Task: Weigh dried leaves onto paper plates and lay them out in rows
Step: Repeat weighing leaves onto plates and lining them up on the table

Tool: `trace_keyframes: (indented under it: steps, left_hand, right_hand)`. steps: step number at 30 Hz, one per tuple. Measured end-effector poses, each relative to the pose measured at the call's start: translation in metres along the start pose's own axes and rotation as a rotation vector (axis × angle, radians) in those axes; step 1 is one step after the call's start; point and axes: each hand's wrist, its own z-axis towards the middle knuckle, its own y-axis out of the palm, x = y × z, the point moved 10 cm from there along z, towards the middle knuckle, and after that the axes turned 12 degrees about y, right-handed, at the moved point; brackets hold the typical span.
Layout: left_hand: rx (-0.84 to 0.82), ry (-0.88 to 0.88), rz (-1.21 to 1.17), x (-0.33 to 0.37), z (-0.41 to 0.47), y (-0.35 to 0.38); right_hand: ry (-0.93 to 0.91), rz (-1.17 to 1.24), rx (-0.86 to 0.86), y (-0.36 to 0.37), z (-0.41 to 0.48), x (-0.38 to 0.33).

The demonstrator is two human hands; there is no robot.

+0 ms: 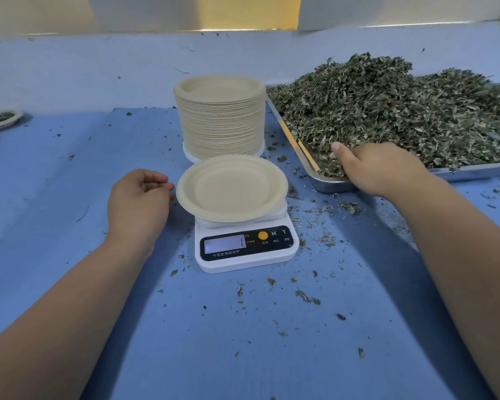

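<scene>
1. On the kitchen scale (244,249) sits an empty paper plate (231,187), awaiting its portion
2. Left of the scale, the left hand (139,197) waits, fingers loosely curled, holding nothing
3. Right of the scale, the right hand (378,168) digs into dried leaves (387,111) on a steel tray (474,170), probably to scoop; its grip is hidden

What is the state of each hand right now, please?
Left hand: open, holding nothing.
Right hand: on the dried leaves; grip cannot be told.

I note blue cloth (70,215) across the whole foreground, stepping up to a paler band behind. Beyond it stand white panels (145,10) with a yellow gap (248,13) between them, possibly a lit wall; it is too blurred to tell.
</scene>
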Motion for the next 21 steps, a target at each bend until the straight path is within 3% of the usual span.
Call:
trace_keyframes:
  steps: [6,11,16,21]
  left_hand:
    - [0.005,0.012,0.027,0.001,0.001,-0.001]
    - [0.002,0.015,0.022,0.001,0.001,0.0]
    - [-0.002,0.021,0.015,0.003,0.001,0.001]
    - [-0.01,0.032,0.023,0.004,0.001,0.002]
  right_hand:
    - [-0.157,0.021,0.181,-0.016,-0.016,-0.039]
    - [-0.189,0.018,-0.04,0.009,-0.021,-0.05]
    - [-0.216,0.069,0.002,0.005,-0.024,-0.056]
    - [-0.147,0.341,0.133,-0.02,-0.021,-0.044]
